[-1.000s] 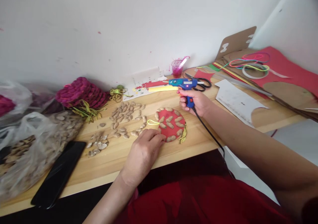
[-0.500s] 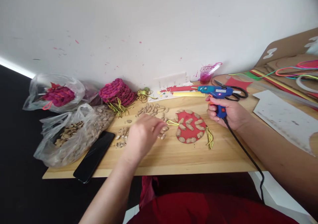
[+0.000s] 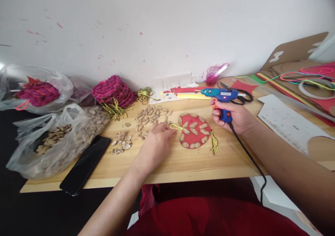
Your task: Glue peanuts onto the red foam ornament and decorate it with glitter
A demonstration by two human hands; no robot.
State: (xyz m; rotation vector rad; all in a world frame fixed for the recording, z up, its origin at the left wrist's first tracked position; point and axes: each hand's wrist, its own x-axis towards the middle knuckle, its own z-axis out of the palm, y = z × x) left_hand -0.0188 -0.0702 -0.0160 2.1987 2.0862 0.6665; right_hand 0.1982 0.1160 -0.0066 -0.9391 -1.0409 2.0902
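Observation:
A blue hot glue gun [image 3: 220, 94] is gripped in my right hand [image 3: 237, 117], its nozzle pointing left above the table. Below and left of it lies a round red piece [image 3: 193, 119] with peanuts around its rim and in rows across its middle. It has a yellow cord loop [image 3: 176, 127] on its left and a yellow-green tassel [image 3: 214, 143] on its right. My left hand [image 3: 155, 145] is low over the wood beside the loop, at the near edge of loose peanuts [image 3: 149, 115]. Its fingers are bent together; what they hold, if anything, is hidden.
Peanut shells [image 3: 122, 143] and a black phone [image 3: 85, 166] lie left, near a plastic bag [image 3: 49, 142] of peanuts. Purple braided pieces [image 3: 113, 93] are stacked behind. Scissors [image 3: 243, 96] and a cup of pink liquid [image 3: 212, 76] stand at the back right; white board [image 3: 288, 121] lies right.
My left hand has come down and slightly right, close to the cord loop. The view has shifted, moving the scene leftward. My right hand still holds the glue gun.

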